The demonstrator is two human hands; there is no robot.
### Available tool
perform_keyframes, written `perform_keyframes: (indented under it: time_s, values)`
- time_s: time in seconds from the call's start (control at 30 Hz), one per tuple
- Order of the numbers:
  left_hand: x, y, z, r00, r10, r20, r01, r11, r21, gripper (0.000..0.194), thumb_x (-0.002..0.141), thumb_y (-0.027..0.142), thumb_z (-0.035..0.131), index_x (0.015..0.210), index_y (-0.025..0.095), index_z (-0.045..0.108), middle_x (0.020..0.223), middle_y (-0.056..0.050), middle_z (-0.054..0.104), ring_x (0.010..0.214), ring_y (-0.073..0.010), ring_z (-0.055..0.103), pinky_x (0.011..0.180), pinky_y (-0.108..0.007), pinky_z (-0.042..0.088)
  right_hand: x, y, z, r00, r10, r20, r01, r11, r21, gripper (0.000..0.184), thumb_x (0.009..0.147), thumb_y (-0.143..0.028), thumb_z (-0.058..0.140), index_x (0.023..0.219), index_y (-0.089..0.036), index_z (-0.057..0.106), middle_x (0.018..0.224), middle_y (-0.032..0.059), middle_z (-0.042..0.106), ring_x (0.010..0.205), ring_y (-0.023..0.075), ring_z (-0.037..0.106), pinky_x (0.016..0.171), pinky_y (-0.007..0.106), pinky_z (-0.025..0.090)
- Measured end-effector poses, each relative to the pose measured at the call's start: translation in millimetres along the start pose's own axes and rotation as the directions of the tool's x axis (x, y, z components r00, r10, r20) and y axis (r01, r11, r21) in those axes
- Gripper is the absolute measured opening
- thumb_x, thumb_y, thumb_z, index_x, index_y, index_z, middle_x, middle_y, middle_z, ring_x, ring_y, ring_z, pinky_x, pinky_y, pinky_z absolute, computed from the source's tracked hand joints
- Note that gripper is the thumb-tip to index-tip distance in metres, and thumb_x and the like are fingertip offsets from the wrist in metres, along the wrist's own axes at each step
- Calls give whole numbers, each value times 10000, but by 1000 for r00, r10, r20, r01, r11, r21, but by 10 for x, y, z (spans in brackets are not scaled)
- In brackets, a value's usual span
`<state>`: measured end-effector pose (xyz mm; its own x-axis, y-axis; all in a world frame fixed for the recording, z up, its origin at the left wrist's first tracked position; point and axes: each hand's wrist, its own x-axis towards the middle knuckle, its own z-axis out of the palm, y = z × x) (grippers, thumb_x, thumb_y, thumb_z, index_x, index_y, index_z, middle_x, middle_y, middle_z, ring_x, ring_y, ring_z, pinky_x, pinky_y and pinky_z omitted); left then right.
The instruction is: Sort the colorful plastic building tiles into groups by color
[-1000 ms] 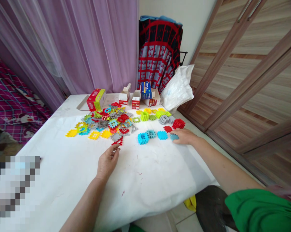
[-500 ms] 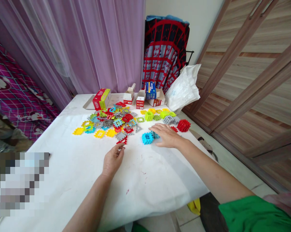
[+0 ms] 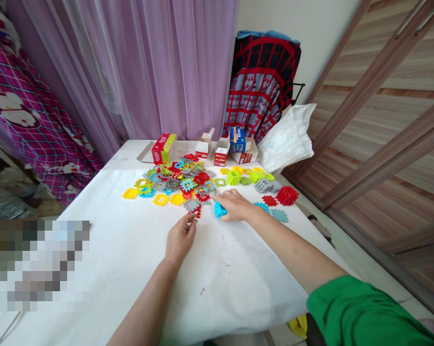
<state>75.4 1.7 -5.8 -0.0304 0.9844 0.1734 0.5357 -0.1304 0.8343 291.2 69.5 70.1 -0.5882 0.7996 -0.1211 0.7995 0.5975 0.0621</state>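
My right hand (image 3: 234, 205) lies over a blue interlocking plastic cube (image 3: 219, 210), fingers wrapped across its top and its right side hidden. My left hand (image 3: 180, 238) rests on the white-covered table (image 3: 220, 288), fingertips close beside a red plastic piece (image 3: 198, 211) and a grey piece (image 3: 191, 205). Both stand at the near edge of a heap of multicoloured interlocking pieces (image 3: 177, 185). To the right lie flat blue pieces (image 3: 270, 210), a red cube (image 3: 287, 195) and a grey stack (image 3: 263, 186).
Small cardboard boxes (image 3: 221, 151) and a red box (image 3: 164, 148) stand along the table's far edge, with a white plastic bag (image 3: 287, 139) at the back right. Purple curtains (image 3: 166, 72) hang behind, and wooden wardrobe doors (image 3: 378, 120) stand on the right.
My right hand has moved left from the blue pieces onto the blue cube, which has shifted left with it. My left hand has barely moved. The view has swung slightly.
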Motion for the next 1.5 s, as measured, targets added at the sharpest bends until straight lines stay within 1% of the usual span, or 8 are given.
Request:
perform_keyframes:
  time_s: [0.17, 0.27, 0.43, 0.67, 0.83, 1.0, 1.2, 1.5]
  values:
    - [-7, -8, -11, 1000, -8, 4, 8, 1000, -23, 310, 856, 350, 444, 1069, 226, 632, 848, -1, 729, 600, -117, 627, 617, -234, 487, 250, -247, 2, 1000, -19, 14, 19, 1000, -1, 753, 689, -373, 692, 1371, -211, 417, 1177, 131, 608, 1136, 298, 503, 970, 403, 312]
    - [-13, -6, -20, 1000, -15, 22, 15, 1000, -4, 301, 858, 339, 445, 1071, 233, 630, 846, 7, 728, 603, -115, 624, 623, -235, 485, 259, -223, -2, 1000, -7, 24, 6, 999, 37, 819, 696, -425, 685, 1420, -218, 364, 1282, 149, 565, 1193, 325, 475, 973, 428, 319]
    - [-4, -9, -7, 1000, -13, 29, 12, 1000, 8, 298, 866, 334, 452, 1086, 237, 629, 799, 20, 719, 555, -101, 595, 587, -219, 464, 43, 226, -160, 992, 126, -3, -125, 987, 99, 680, 780, -453, 594, 1400, -226, 429, 1374, 129, 513, 1230, 326, 463, 986, 432, 343]
    - [7, -54, -4, 996, 8, 94, -14, 998, 67, 294, 848, 260, 473, 1108, 261, 611, 952, 16, 740, 635, -109, 645, 632, -221, 482, -267, 654, 13, 941, 236, 241, -237, 971, -27, 700, 667, -293, 666, 1348, -261, 510, 1310, 112, 569, 1198, 329, 512, 966, 431, 380]
    - [11, 138, -27, 981, -47, 186, -21, 937, 350, 343, 865, 275, 512, 1201, 277, 582, 1054, -25, 734, 848, -177, 689, 745, -272, 490, -287, 631, 155, 961, 217, 173, -211, 976, -56, 594, 708, -278, 600, 1298, -242, 541, 1195, 123, 623, 1116, 310, 563, 908, 407, 396]
    - [77, 388, 130, 968, -98, 232, -55, 817, 574, 377, 893, 373, 521, 1251, 256, 544, 1085, -97, 720, 953, -254, 682, 774, -335, 494, -185, 451, 134, 983, 128, 132, -131, 991, 15, 640, 710, -333, 615, 1327, -204, 499, 1202, 134, 623, 1116, 313, 562, 921, 397, 379]
    - [176, 429, 330, 982, -90, 167, -26, 808, 588, 305, 899, 396, 509, 1169, 264, 561, 1071, -90, 706, 881, -243, 690, 727, -328, 492, -111, 254, 116, 993, 77, 86, -80, 996, 26, 644, 688, -304, 643, 1306, -193, 498, 1175, 136, 628, 1087, 306, 567, 922, 380, 367]
    - [302, 452, 474, 988, -65, 142, -37, 787, 616, 266, 900, 407, 497, 1090, 244, 585, 1020, -85, 715, 844, -238, 689, 676, -312, 483, -106, 402, 125, 984, 128, 123, -130, 992, 5, 661, 699, -318, 642, 1330, -201, 483, 1221, 151, 604, 1138, 325, 540, 923, 418, 382]
